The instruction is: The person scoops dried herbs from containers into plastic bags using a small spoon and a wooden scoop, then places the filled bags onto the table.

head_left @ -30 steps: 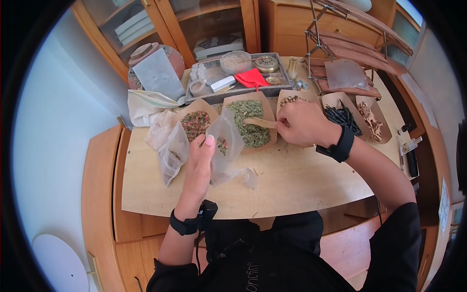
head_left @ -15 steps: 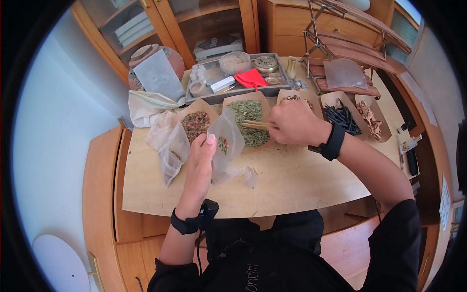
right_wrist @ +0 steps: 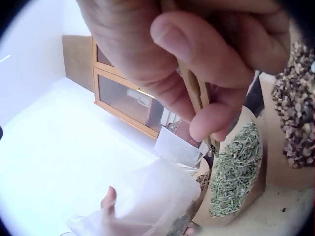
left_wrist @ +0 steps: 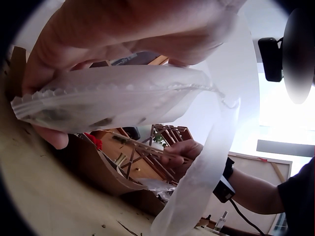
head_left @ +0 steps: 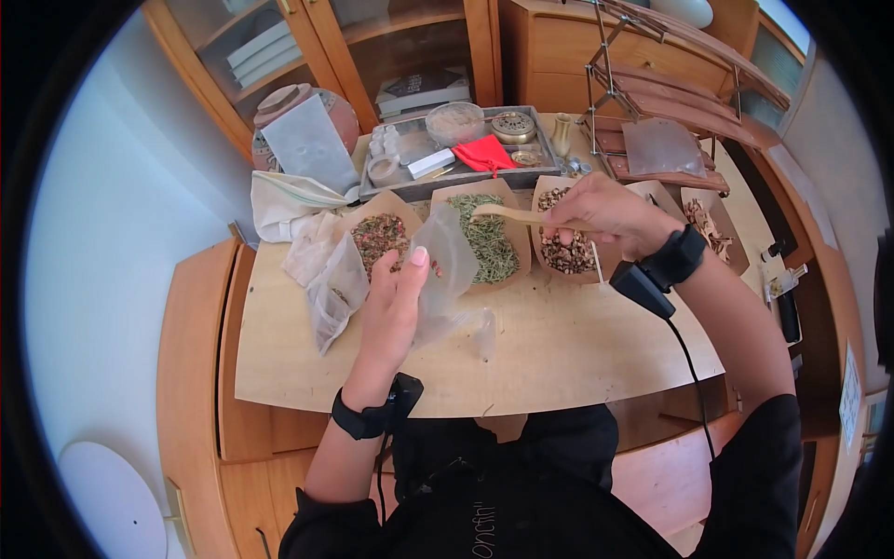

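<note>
Tweezers [head_left: 514, 213] are pinched in the right hand's [head_left: 610, 216] fingers, tips over the green herbs [head_left: 494, 250], a herb bit at the tips. Left hand [head_left: 391, 303] grips the bag [head_left: 449, 256] with its fingers, above the desk [head_left: 559, 349], near the petals [head_left: 380, 235].

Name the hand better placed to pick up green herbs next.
Likely the right hand: it holds the wooden tongs, their tips by the green herbs, while the left hand is busy holding the translucent bag.
</note>
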Demonstrator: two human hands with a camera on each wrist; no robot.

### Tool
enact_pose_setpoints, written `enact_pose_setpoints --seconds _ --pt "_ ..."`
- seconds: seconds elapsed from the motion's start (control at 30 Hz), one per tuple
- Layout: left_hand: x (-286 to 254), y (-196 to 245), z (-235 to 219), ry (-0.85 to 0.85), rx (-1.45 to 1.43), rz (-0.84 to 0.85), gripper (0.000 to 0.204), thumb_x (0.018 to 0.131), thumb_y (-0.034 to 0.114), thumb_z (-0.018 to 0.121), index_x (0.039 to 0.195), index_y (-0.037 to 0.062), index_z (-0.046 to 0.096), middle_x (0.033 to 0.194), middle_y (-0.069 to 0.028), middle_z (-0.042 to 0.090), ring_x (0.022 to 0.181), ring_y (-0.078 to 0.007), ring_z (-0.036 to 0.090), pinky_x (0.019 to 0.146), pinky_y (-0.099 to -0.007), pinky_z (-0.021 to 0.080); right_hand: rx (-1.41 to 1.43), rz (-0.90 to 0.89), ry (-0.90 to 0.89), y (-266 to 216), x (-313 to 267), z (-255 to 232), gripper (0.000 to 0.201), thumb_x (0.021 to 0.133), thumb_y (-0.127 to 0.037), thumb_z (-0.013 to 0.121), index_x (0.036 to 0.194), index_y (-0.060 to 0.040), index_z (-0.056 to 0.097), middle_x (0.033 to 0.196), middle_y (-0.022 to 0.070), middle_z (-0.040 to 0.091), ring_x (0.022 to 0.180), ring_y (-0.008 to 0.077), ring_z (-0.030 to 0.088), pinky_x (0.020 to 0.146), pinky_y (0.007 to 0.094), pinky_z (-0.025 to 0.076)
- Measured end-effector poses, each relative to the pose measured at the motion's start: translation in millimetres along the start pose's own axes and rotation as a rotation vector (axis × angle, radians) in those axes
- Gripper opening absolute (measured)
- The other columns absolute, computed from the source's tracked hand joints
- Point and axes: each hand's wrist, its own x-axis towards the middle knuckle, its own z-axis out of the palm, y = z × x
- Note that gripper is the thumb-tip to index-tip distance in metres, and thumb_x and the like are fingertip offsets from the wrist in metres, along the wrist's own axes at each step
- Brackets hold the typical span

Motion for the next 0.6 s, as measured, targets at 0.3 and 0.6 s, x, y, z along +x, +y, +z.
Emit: enact_pose_setpoints --seconds 0.3,0.6 --pt "13 -4 5 0.033 -0.029 0.035 0.096 0.088 0.06 0.055 0.136 -0.0175 0.025 0.102 -0.0161 0.061 0.095 -0.0176 0.054 0.087 -0.0251 0.04 -0.071 -0.159 -0.057 -57 -44 4 0.021 0.085 -0.017 0.066 0.08 0.0029 0.071 0.059 0.0024 0.063 0.036 0.0012 0.036 0.031 0.0195 0.021" --pt "10 -2 4 0.01 -0.101 0.02 0.091 0.089 0.057 0.055 0.136 -0.0154 0.027 0.113 -0.0187 0.057 0.106 -0.0192 0.053 0.093 -0.0277 0.039 -0.75 -0.571 0.091 -60 -58 30 0.025 0.083 -0.014 0.065 0.069 0.0059 0.067 0.057 0.0054 0.063 0.051 0.0077 0.055 0.048 0.0247 0.042"
